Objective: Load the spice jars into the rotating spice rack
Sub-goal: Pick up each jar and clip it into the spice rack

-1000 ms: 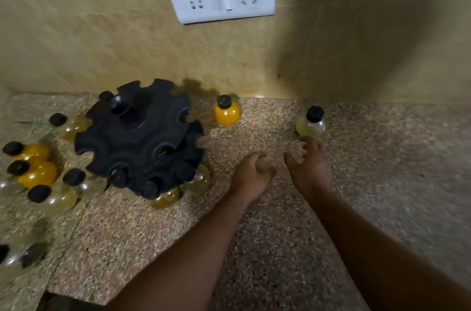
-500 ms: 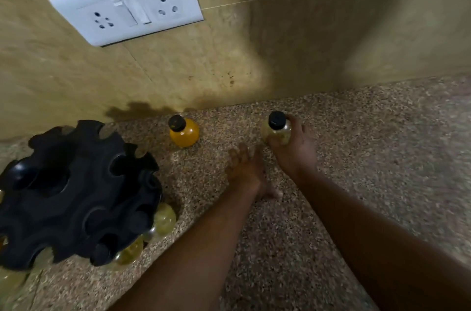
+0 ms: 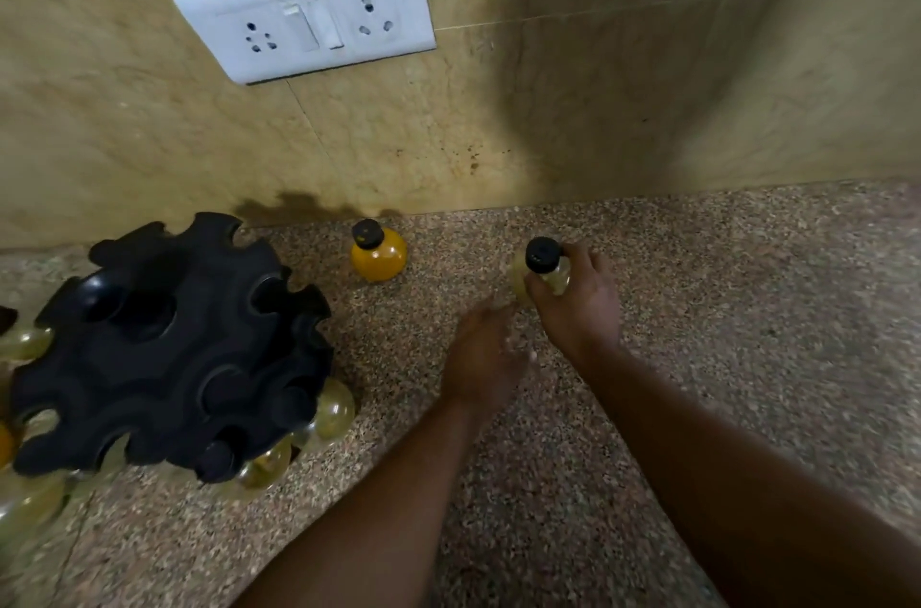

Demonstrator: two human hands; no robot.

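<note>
Fingers (image 3: 590, 261) of right hand (image 3: 583, 313) curl round pale jar (image 3: 543, 258); left hand (image 3: 486, 351) loose beside it.

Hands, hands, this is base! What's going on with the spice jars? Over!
Right hand grips pale yellow jar. Left hand empty beside it. Orange jar stands near wall, apart from spice rack.

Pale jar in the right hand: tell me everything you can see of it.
The pale jar is small, round-bellied and clear, with yellowish contents and a black cap. It is about upright, right of the orange jar. The right hand grips its body, curled round it. Whether it rests on the counter is unclear. The blurred left hand is close beside it; contact unclear.
</note>
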